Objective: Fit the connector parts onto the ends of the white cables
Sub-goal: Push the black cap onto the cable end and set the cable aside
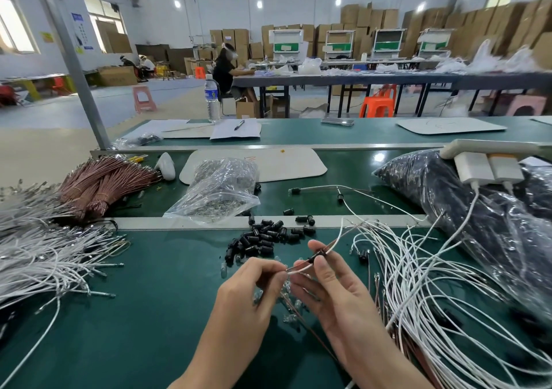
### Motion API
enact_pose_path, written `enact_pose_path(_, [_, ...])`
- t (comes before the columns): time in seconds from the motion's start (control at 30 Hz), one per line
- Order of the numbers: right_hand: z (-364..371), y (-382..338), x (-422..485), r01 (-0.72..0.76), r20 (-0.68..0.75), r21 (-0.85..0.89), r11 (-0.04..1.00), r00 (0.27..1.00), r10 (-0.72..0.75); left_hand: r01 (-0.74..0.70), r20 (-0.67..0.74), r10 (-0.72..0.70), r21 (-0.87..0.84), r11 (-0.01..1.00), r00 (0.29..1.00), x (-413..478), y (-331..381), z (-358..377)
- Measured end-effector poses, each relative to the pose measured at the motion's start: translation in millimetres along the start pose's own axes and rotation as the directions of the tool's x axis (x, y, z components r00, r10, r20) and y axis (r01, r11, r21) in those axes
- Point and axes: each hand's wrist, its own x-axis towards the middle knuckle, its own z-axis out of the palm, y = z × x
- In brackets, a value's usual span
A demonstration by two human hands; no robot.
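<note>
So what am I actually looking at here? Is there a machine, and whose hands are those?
No machine here: a person works with bare hands, and this one picture comes from a camera worn on their head, looking down at a green bench. The left hand pinches the end of a white cable; the right hand pinches a black connector part sitting on that cable. On the bench lie a pile of black connectors, loose white cables on the right, a brown wire bundle at the left and a clear bag of small parts.
</note>
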Motion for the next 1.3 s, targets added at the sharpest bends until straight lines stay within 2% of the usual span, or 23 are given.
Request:
enact_pose_path(0.17, [3.0, 3.0, -2.4, 0.043, 0.045, -0.115, 0.992, 0.998, -0.038, 0.002, 0.005, -0.002, -0.021, 1.0, 1.0, -1.8, 0.4, 3.0])
enact_pose_path(0.3, [1.4, 1.9, -0.9, 0.096, 0.038, -0.139, 0.986, 0.995, -0.091, -0.006, 0.012, 0.006, -0.046, 0.999, 1.0, -1.6, 1.8, 4.4])
enact_pose_path(0.43, [0.1, -1.1, 0.3, 0.094, 0.034, -0.064, 0.994, 0.995, -0.092, 0.058, 0.016, -0.057, -0.122, 0.991, 0.998, -2.7, 3.1, 3.0])
enact_pose_path(0.6, [-3.6, -2.0, 1.4, 0.049, 0.021, 0.063, 0.997, 0.999, -0.05, 0.043, 0.026, -0.04, -0.129, 0.991, 0.999, -1.5, 5.4, 1.8])
enact_pose_path(1.0, [-0.5, -0.3, -0.2, 0.11, 0.036, -0.071, 0.991, 0.994, -0.107, 0.027, 0.036, -0.024, -0.083, 0.996, 0.999, -4.6, 10.4, 1.2])
enact_pose_path(1.3, [0.3, -3.7, -4.0, 0.168, 0.058, -0.167, 0.972, 0.985, -0.16, 0.13, 0.085, -0.113, -0.239, 0.962, 0.99, -7.7, 17.2, 2.1])
